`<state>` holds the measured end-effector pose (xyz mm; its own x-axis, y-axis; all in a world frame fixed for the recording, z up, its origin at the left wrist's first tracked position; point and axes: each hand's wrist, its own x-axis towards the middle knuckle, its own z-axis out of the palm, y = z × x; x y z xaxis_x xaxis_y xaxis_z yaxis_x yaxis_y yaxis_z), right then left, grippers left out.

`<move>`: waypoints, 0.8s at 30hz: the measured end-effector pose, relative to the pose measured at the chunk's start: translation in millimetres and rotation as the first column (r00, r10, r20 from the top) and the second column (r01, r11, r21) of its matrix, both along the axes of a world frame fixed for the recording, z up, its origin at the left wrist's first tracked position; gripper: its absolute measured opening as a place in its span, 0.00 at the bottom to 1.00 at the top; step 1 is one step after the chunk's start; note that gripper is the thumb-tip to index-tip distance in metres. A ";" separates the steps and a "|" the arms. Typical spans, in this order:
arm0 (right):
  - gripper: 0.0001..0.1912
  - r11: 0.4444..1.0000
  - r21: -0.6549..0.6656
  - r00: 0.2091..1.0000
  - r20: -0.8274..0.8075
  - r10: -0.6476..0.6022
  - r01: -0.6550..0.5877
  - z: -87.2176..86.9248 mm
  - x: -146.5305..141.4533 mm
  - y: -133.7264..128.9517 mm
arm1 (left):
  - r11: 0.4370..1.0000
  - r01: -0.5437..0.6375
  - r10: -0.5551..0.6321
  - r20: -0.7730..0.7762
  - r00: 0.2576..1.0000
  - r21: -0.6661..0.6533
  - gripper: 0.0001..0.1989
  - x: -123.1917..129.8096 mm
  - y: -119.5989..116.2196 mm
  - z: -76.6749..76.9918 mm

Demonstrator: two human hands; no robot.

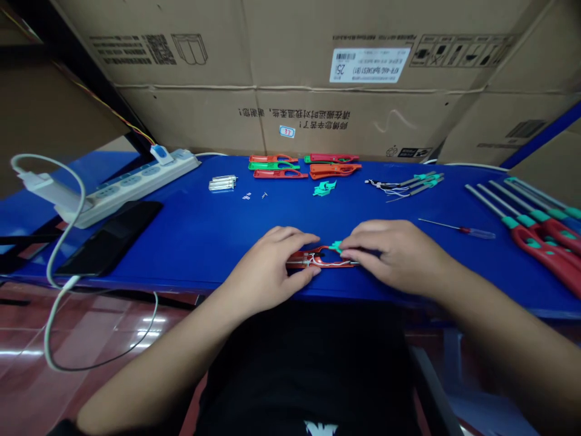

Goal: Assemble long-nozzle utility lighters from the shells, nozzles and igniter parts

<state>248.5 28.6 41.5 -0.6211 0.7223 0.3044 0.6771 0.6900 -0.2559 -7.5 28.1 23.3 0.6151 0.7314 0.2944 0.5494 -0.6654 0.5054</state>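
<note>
An orange-red lighter shell half (297, 260) lies open side up near the table's front edge, with white wire and small inner parts in it. My left hand (275, 263) is closed around its left end, thumb and forefinger on either side. Pinched between the thumb and fingers of my right hand (385, 251) is a small green plastic part (336, 246), just above the shell's far edge; whether it touches the shell I cannot tell. The shell's right end is partly hidden by my right fingers. Beyond my hands lies a little heap of like green parts (324, 188).
Several coloured shell halves (276, 174) lie at the back, near silvery cylinders (222, 183), small screws (264, 195) and wired metal tubes (417, 184). A screwdriver (458, 228) and long-necked lighters (540, 239) are on the right. A power strip (131, 181) and phone (111, 239) sit left.
</note>
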 end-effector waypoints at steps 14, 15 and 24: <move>0.10 0.989 0.101 0.987 -0.111 0.116 -0.105 -26.3 -11.8 -19.8 | 0.999 0.018 -0.018 -0.009 1.000 -0.045 0.22 2.0 1.1 -4.2; 0.10 0.990 0.106 0.990 -0.089 0.107 -0.097 -26.2 -12.5 -21.6 | 0.999 0.020 -0.021 -0.009 1.000 -0.048 0.22 1.9 1.4 -4.0; 0.13 0.994 0.100 0.999 -0.014 0.051 -0.049 -26.4 -11.9 -27.9 | 0.996 0.051 -0.051 0.008 0.999 -0.072 0.14 1.4 1.6 -3.7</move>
